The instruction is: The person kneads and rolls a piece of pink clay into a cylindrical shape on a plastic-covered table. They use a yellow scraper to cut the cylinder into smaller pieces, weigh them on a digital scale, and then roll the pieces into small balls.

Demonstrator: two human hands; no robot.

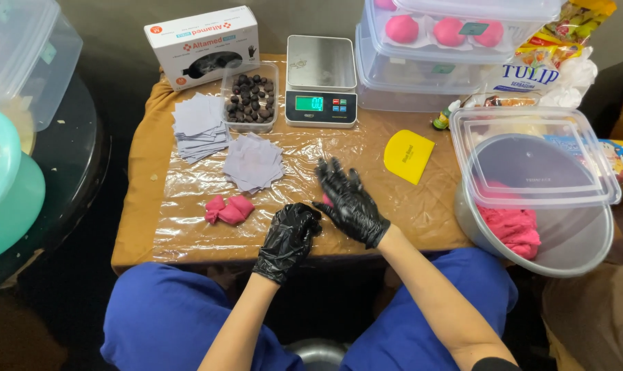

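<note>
Both my hands wear black gloves. My right hand (347, 199) lies flat, fingers spread, pressing on a small piece of pink dough (326, 200) that shows only at its edge on the plastic-covered table (188, 233). My left hand (291, 233) is loosely curled at the table's front edge, beside the right wrist; whether anything is inside it is hidden. A twisted lump of pink dough (229, 209) lies to the left of my hands. Beyond it sit two piles of grey paper squares (253, 163), (199, 127).
At the back are a tray of dark balls (251, 96), a digital scale (321, 82), a glove box (203, 47) and stacked clear containers holding pink balls (448, 31). A yellow scraper (407, 156) lies mid-right. A metal bowl (572, 240) with pink dough carries a clear lid (531, 158).
</note>
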